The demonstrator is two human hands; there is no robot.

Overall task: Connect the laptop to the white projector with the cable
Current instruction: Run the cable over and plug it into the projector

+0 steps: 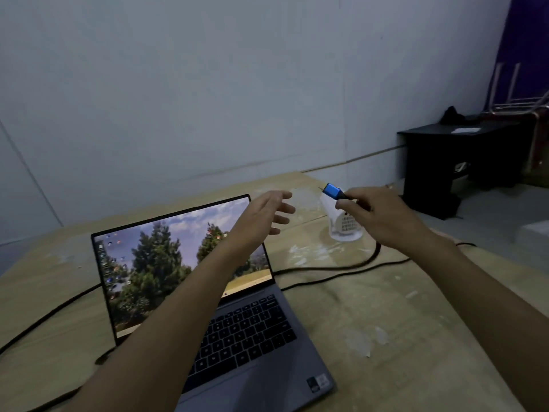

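At lower left the laptop is sitting open on the wooden table, screen lit. Over its lid the left hand is hovering, fingers spread and empty. Right of centre the right hand is pinching the cable just behind its blue plug, raised in front of the white projector. Probably best: steady the projector with the free hand, then align the plug squarely. The projector's port is hidden. A black cabinet is standing at right.

No legible text anywhere
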